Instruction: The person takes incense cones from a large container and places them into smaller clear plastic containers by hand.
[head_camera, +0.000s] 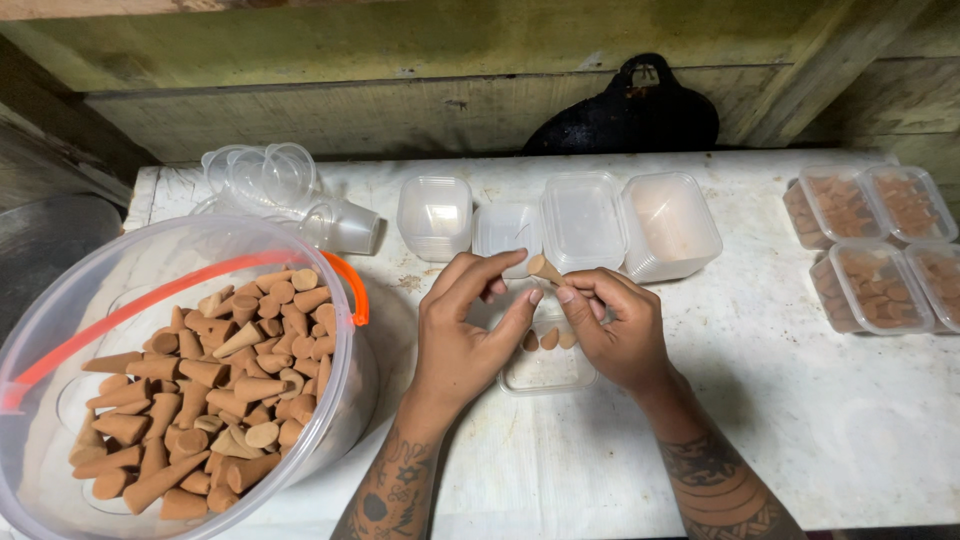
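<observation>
Brown cone (545, 268), head view: pinched at the fingertips of the right hand (615, 335), left hand (470, 330) unclenched alongside, both above the small clear tray (548, 372) on the worktop (800, 400). Risk: a loose fingertip grip could drop it outside the tray.

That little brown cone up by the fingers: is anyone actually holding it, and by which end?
Yes. The right hand pinches the brown cone near its narrow end between fingertips, wide end pointing up-left. The left hand holds nothing visible, curled above the small clear container.
</observation>
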